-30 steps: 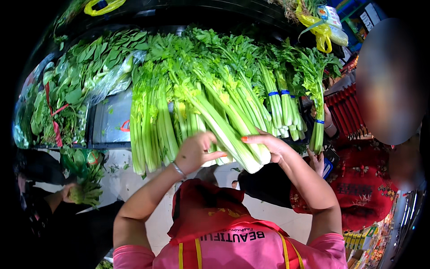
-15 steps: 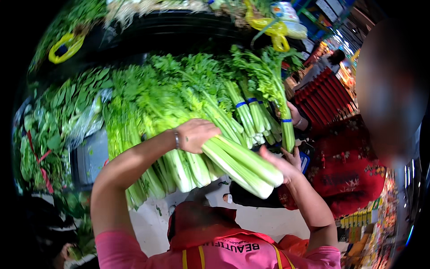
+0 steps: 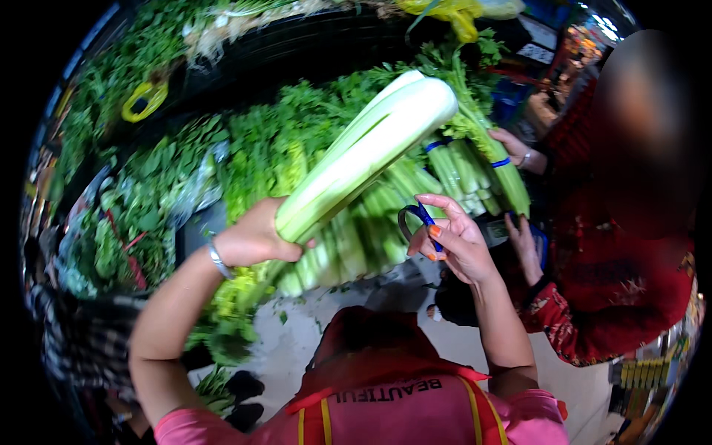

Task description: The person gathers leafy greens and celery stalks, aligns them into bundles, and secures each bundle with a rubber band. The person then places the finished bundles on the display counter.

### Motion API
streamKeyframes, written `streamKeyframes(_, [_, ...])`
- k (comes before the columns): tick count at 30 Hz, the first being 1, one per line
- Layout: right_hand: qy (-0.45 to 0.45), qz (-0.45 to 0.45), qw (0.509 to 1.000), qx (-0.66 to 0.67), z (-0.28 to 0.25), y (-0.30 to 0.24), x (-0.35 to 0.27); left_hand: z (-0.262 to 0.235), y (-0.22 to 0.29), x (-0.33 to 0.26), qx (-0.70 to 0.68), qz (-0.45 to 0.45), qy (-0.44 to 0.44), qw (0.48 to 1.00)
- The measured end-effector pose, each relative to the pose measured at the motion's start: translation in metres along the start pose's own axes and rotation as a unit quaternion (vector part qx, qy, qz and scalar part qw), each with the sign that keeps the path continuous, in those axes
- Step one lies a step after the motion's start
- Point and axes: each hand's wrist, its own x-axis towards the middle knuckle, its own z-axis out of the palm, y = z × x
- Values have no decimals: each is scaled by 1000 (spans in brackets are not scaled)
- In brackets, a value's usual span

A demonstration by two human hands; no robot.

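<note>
My left hand (image 3: 256,231) is closed round the stalks of a large celery bunch (image 3: 363,148), held up at a slant. Its pale root end points up and away to the right, while its leafy end hangs below my wrist. Between the thumb and fingers of my right hand (image 3: 466,241) is a curved blue band (image 3: 424,215), apart from the celery. Beneath both hands lies a row of loose celery (image 3: 345,248), leaves toward the back. Further right are celery bunches with blue bands (image 3: 456,178) round their stalks.
At the right, a person in a red patterned top (image 3: 615,297) holds a banded celery bunch (image 3: 510,185) with both hands. Leafy greens (image 3: 148,174) and a clear plastic bag (image 3: 196,178) lie left. A black ledge (image 3: 297,55) runs behind, with a yellow tape roll (image 3: 144,101) near its left end.
The celery bunch has swung up, its root end now pointing away from me. My right hand has come off the root end and now holds a blue band.
</note>
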Motion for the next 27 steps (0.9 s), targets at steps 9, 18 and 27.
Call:
streamKeyframes(9, [-41,91,992,-83,44,41,17,78,-43,-13,-268,42,153,950])
streamKeyframes(18, [-58,48,957,-281,72,80,1,123,-98,-26,-210,65,197,956])
streamKeyframes(27, [-52,109,888,-444,121,71,-25,149,-116,-54,-269,67,229,933])
